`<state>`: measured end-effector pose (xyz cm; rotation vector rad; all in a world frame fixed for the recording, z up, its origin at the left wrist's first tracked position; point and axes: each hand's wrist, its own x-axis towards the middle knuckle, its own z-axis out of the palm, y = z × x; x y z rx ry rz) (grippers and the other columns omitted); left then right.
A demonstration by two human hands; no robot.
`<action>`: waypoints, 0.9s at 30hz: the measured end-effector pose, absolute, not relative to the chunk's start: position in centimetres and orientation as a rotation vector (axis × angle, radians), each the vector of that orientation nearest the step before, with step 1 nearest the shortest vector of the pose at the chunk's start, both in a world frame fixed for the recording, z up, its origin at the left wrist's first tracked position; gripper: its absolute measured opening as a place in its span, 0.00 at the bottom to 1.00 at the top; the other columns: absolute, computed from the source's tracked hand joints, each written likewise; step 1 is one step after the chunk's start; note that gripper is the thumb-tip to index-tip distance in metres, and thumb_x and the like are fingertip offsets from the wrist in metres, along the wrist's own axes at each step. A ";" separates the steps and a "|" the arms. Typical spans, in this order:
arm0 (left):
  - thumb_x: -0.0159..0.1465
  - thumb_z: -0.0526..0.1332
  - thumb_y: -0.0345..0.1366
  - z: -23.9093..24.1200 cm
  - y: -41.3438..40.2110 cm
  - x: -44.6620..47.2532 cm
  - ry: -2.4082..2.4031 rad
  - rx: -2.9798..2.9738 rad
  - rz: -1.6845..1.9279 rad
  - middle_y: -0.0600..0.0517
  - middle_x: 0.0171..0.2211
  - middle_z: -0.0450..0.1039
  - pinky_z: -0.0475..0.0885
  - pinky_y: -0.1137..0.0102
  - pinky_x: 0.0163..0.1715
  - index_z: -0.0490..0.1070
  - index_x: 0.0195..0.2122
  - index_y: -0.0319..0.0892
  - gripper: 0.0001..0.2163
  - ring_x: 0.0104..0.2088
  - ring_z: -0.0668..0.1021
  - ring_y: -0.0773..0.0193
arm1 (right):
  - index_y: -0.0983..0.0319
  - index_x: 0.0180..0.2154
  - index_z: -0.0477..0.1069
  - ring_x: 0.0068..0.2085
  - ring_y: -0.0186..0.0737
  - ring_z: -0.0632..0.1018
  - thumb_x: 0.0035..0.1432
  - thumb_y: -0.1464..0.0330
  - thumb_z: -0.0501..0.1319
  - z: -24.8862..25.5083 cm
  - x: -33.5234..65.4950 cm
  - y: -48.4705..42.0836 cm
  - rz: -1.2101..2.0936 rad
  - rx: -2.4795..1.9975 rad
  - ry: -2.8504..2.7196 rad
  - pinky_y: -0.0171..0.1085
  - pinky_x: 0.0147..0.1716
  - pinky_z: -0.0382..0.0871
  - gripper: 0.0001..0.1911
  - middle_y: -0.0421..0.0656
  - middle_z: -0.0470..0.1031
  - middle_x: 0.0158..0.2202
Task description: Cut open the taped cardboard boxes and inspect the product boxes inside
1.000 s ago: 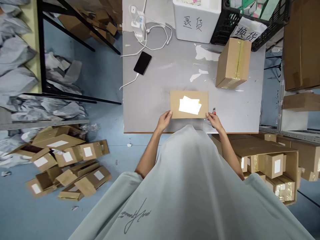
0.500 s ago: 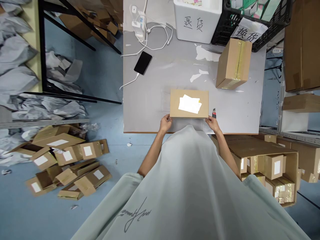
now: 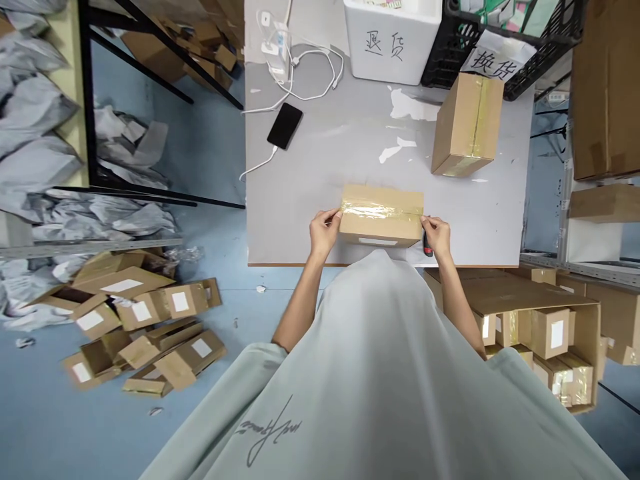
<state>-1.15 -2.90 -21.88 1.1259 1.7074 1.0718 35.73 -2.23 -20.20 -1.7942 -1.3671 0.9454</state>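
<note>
A flat brown cardboard box (image 3: 381, 215) rests on the near edge of the grey table (image 3: 310, 193), tipped so its taped seam faces up and its white label faces me. My left hand (image 3: 323, 231) grips the box's left end with curled fingers. My right hand (image 3: 437, 235) grips its right end. A small red and black tool (image 3: 427, 247) lies on the table under my right hand.
A taller taped carton (image 3: 467, 125) stands at the table's far right. A black phone (image 3: 285, 125) with white cables lies far left, a white bin (image 3: 391, 37) and black crate (image 3: 500, 40) behind. Labelled boxes litter the floor (image 3: 145, 327) left; an open carton of boxes (image 3: 545, 333) sits right.
The box lay flat with its white label up. Both hands have rolled it toward me, so the taped side now faces up and the label faces the near edge.
</note>
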 end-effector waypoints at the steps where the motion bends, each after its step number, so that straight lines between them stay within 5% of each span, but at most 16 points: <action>1: 0.71 0.68 0.49 -21.9 -2.9 -1.1 1.710 1.115 1.069 0.42 0.49 0.83 0.81 0.59 0.58 0.87 0.51 0.40 0.18 0.50 0.85 0.52 | 0.59 0.39 0.90 0.45 0.55 0.85 0.67 0.39 0.64 -20.4 35.8 -2.3 0.955 -1.805 -1.358 0.53 0.56 0.81 0.32 0.49 0.88 0.41; 10: 0.65 0.66 0.40 -24.2 -5.1 -1.4 1.724 0.912 0.970 0.45 0.46 0.86 0.82 0.58 0.57 0.83 0.45 0.43 0.11 0.48 0.86 0.54 | 0.59 0.47 0.88 0.54 0.58 0.87 0.61 0.37 0.68 -22.7 36.7 -5.0 1.104 -1.768 -1.214 0.56 0.61 0.82 0.34 0.51 0.90 0.51; 14: 0.68 0.62 0.43 -26.1 -5.4 -2.3 1.678 0.840 0.919 0.40 0.58 0.85 0.81 0.51 0.63 0.81 0.52 0.43 0.16 0.53 0.86 0.51 | 0.61 0.55 0.84 0.52 0.56 0.88 0.66 0.38 0.61 -24.7 37.2 -5.7 1.212 -1.826 -1.151 0.58 0.60 0.83 0.36 0.55 0.89 0.54; 18: 0.56 0.70 0.36 -27.6 -5.5 -1.9 1.680 0.852 0.812 0.34 0.65 0.80 0.77 0.46 0.67 0.79 0.60 0.40 0.28 0.57 0.86 0.46 | 0.62 0.55 0.84 0.58 0.61 0.86 0.59 0.53 0.71 -26.8 36.3 -6.0 1.319 -1.883 -1.215 0.62 0.65 0.78 0.28 0.58 0.88 0.55; 22: 0.49 0.73 0.32 -27.9 -5.7 -0.7 1.589 0.896 0.719 0.38 0.58 0.86 0.79 0.49 0.65 0.82 0.55 0.39 0.29 0.57 0.86 0.42 | 0.63 0.54 0.84 0.62 0.65 0.84 0.49 0.62 0.76 -27.8 35.0 -6.3 1.453 -1.894 -1.244 0.65 0.71 0.72 0.29 0.57 0.88 0.56; 27: 0.48 0.71 0.31 -26.9 -5.8 -0.9 1.563 0.895 0.681 0.42 0.53 0.88 0.78 0.49 0.67 0.83 0.48 0.40 0.23 0.61 0.83 0.38 | 0.61 0.58 0.83 0.64 0.64 0.82 0.50 0.58 0.77 -27.2 35.1 -6.5 1.477 -1.871 -1.225 0.65 0.69 0.75 0.33 0.54 0.86 0.59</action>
